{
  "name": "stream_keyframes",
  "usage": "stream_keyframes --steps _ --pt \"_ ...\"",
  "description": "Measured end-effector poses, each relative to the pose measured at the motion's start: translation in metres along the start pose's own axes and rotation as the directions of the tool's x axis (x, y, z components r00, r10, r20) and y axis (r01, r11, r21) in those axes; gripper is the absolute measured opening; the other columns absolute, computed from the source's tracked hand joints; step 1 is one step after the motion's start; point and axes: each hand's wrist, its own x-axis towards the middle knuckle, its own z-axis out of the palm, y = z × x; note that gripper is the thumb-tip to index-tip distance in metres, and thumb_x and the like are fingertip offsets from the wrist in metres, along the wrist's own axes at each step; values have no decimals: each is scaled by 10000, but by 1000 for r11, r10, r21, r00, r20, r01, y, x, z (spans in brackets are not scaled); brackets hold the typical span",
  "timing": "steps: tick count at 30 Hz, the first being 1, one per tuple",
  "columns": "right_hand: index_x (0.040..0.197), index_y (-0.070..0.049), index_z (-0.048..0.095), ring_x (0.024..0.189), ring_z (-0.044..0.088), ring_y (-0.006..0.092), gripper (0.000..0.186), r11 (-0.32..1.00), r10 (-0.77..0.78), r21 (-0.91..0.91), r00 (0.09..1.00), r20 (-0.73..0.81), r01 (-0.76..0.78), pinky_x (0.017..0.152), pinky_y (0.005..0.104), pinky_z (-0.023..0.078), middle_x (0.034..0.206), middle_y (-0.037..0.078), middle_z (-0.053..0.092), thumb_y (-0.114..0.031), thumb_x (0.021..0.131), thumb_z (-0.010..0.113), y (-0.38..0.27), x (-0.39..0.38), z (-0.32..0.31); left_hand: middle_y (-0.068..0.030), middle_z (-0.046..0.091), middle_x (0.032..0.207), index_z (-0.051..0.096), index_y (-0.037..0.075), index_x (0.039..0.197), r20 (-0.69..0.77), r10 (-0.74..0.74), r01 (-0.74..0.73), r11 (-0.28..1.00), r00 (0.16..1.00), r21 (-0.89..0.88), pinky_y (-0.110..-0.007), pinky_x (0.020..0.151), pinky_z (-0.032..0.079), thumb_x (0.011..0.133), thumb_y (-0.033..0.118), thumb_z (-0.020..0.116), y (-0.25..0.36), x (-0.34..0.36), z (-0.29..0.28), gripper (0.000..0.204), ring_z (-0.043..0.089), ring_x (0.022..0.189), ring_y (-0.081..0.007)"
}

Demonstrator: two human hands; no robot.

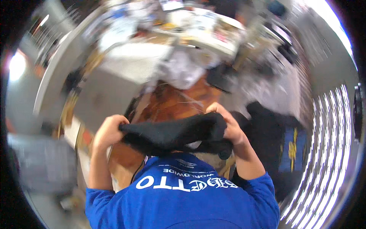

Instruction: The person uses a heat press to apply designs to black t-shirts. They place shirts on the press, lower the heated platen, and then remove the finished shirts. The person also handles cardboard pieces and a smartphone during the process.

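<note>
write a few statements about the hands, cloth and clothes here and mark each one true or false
1. The left hand grips the black cloth. True.
2. The right hand is empty. False: it holds the black cloth too, at the other end.
3. The black cloth spans the gap between the two hands. True.
4. The shirt is red. False: it is blue.
5. The shirt's sleeves reach down to the wrists. False: the forearms are bare.
6. A reddish-brown surface shows beyond the black cloth. True.
</note>
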Motion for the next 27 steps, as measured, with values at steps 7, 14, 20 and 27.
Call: stream_keyframes --steps 7,14,20,27 --pt "1165 -79 603 991 643 418 532 137 -1 -981 990 139 138 829 432 544 1058 194 652 7 662 752 82 124 5 21 613 846 616 22 983 -216 -608 44 383 764 -923 -265 773 468 929 65 618 -54 -127 135 68 548 838 -96" --pt "1024 -6 683 860 661 173 310 862 389 -317 917 -88 -396 800 324 542 946 58 703 -41 727 766 107 209 10 -149 681 975 759 75 958 -124 -739 711 672 662 -206 -468 840 537 731 121 758 -110 -184 124 232 651 954 -406" --pt "877 1 671 752 609 154 289 240 -4 -947 976 219 214 702 349 504 784 141 629 -65 621 788 123 272 34 -60 672 822 655 1 882 -222 -808 120 338 545 -934 -271 719 499 770 -50 706 -188 -215 120 133 646 776 -167" --pt "1015 -4 648 888 681 286 329 832 -163 -518 980 112 197 833 409 562 961 183 696 -311 958 545 2 385 29 -50 613 762 651 47 811 -789 -526 36 838 317 -544 -304 634 442 683 111 799 -199 -270 -31 206 590 709 -182"
